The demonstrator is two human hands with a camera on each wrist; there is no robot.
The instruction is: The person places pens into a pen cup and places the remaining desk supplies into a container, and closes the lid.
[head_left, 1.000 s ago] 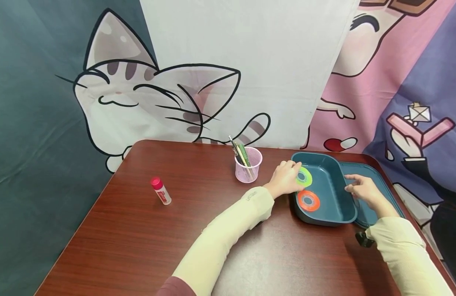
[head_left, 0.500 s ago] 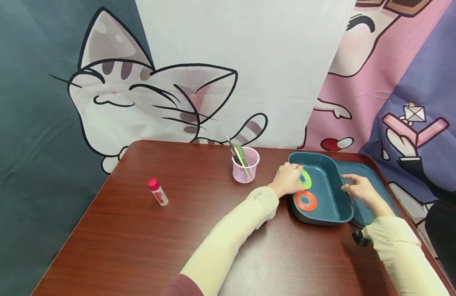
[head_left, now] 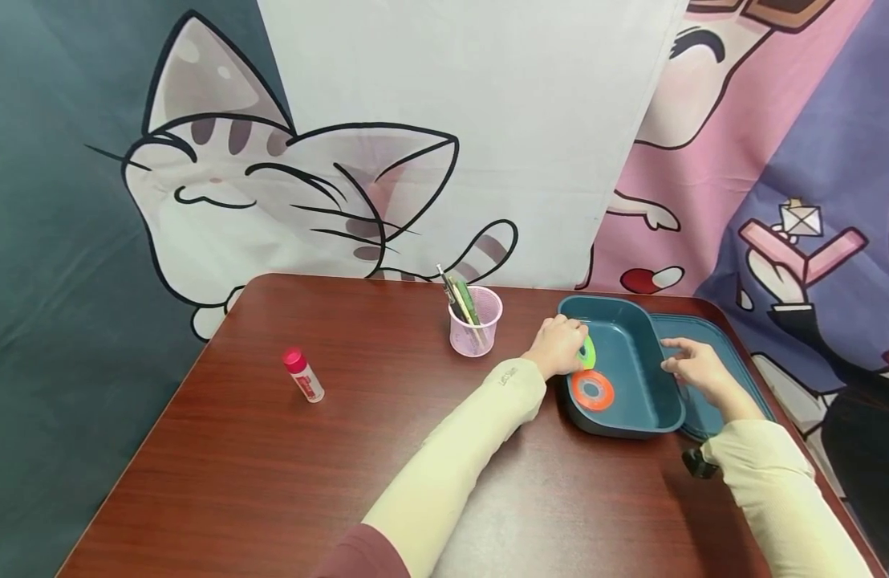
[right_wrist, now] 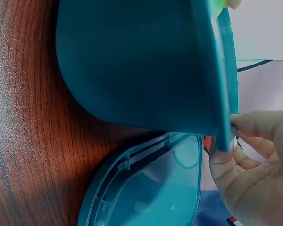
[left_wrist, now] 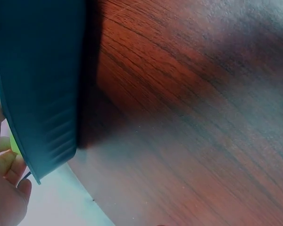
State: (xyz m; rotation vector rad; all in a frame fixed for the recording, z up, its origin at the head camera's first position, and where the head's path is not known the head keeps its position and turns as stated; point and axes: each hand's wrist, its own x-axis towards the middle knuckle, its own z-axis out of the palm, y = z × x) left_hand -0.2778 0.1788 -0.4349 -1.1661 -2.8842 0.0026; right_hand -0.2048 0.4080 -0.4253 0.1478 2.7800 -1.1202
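Resting inside teal box (head_left: 639, 353): orange ring (head_left: 585, 403).

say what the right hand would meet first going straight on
The teal box: the right hand appears to pinch its right-side rim, though exact contact is hard to judge.

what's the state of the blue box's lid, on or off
Off: the lid lies beside the box, at its right, and the box's inside shows uncovered, with an orange disc in it.
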